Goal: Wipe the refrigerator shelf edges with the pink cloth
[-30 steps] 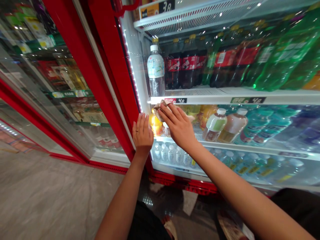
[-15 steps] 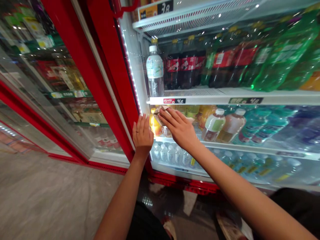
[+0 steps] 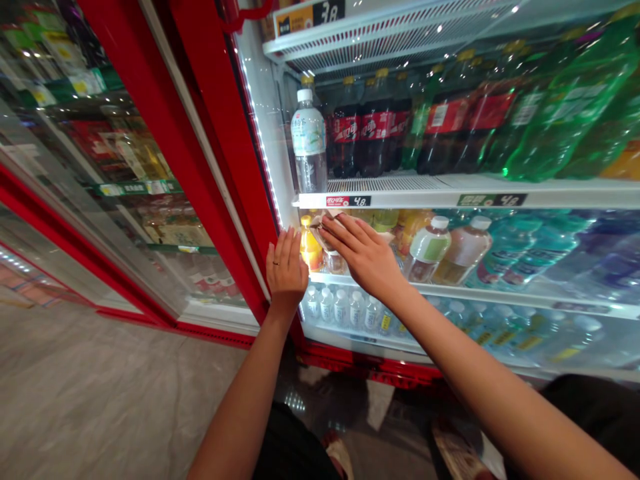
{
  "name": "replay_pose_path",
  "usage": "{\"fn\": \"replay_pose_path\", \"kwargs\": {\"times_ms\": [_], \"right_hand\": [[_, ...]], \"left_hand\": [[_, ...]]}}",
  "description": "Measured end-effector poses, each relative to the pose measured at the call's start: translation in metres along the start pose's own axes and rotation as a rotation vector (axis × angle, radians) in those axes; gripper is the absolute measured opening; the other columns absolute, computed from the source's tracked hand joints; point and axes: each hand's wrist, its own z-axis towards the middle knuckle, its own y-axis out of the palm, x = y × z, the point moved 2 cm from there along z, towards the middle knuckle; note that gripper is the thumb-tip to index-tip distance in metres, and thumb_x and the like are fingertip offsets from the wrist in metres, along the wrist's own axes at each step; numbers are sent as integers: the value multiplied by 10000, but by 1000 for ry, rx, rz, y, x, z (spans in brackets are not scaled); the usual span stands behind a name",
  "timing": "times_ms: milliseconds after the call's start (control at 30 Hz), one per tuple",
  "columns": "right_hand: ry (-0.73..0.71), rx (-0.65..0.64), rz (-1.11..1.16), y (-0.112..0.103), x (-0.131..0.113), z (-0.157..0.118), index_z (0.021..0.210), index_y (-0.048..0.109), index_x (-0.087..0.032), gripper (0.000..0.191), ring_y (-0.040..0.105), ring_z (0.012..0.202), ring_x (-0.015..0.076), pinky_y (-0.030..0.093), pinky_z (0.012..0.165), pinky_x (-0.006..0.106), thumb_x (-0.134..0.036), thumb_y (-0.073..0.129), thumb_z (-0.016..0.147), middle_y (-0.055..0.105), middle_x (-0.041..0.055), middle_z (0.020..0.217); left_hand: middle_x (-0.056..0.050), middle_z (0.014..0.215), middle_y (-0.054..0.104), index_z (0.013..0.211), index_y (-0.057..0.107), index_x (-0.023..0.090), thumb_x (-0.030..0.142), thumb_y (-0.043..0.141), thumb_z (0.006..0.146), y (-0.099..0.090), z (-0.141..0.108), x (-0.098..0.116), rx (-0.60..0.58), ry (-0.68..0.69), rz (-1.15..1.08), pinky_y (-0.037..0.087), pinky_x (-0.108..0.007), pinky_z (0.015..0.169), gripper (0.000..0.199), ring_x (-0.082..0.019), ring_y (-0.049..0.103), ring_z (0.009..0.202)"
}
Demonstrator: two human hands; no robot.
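Under the outstretched fingers of my right hand (image 3: 364, 257) is a crumpled pale wiping cloth (image 3: 316, 228), pressed flat against the fridge's glass door. Its edges stick out past the fingertips and beside the palm. My left hand (image 3: 288, 267), with a ring on one finger, lies flat and holds nothing. It rests where the red door frame (image 3: 237, 167) meets the glass, just left of the right hand. Behind the glass, between the two hands, an orange drink bottle (image 3: 311, 248) shows.
Lit shelves behind the glass hold cola bottles (image 3: 377, 127), large green bottles (image 3: 555, 113) and small water bottles (image 3: 341, 305). A second red-framed cooler (image 3: 135, 160) stands on the left. Below are a grey floor (image 3: 90, 380) and another person's dark-clothed leg (image 3: 590, 413) at lower right.
My right hand and the cloth have shifted slightly to the right across the glass, baring more of the orange bottle. My left hand stays in place.
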Motion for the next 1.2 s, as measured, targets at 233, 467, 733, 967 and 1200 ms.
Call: {"fn": "replay_pose_path", "kwargs": {"times_ms": [233,467,733,967,1200], "right_hand": [[-2,-8,8,5,-6,8,1748,13,-362,868,369,1643,201,347,1376,468,-45,425,1053,369,-34,1768],[-16,-21,-12,-2,3,-6,1741,-32,-363,953,384,1635,192,367,1364,452,26,424,1000,367,-32,1765],[6,3,-22,0,-2,6,1743,-2,-367,882,373,1642,203,350,1371,463,-46,442,1052,378,-24,1762],[-41,-47,-11,-7,6,-9,1734,-68,-362,969,387,1633,183,366,1363,437,34,428,1002,370,-23,1764],[-5,-41,22,-9,7,-4,1745,46,-378,923,367,1643,188,352,1374,468,15,435,1007,380,-37,1761]], "left_hand": [[-121,1652,553,1682,417,172,100,459,1021,0,-1,0,31,21,7,222,-391,1393,667,-202,440,1602],[-131,1658,548,1682,415,160,108,461,1021,-4,1,1,25,22,5,216,-402,1395,665,-206,427,1612],[-121,1648,561,1678,421,162,85,452,1018,-4,0,5,42,38,18,208,-384,1395,665,-197,436,1605],[-113,1651,554,1675,428,178,89,442,1022,-2,-1,7,10,28,23,233,-416,1394,659,-200,458,1592],[-131,1632,568,1665,446,159,75,462,1010,-4,2,15,37,56,15,230,-411,1395,660,-206,464,1585]]}}
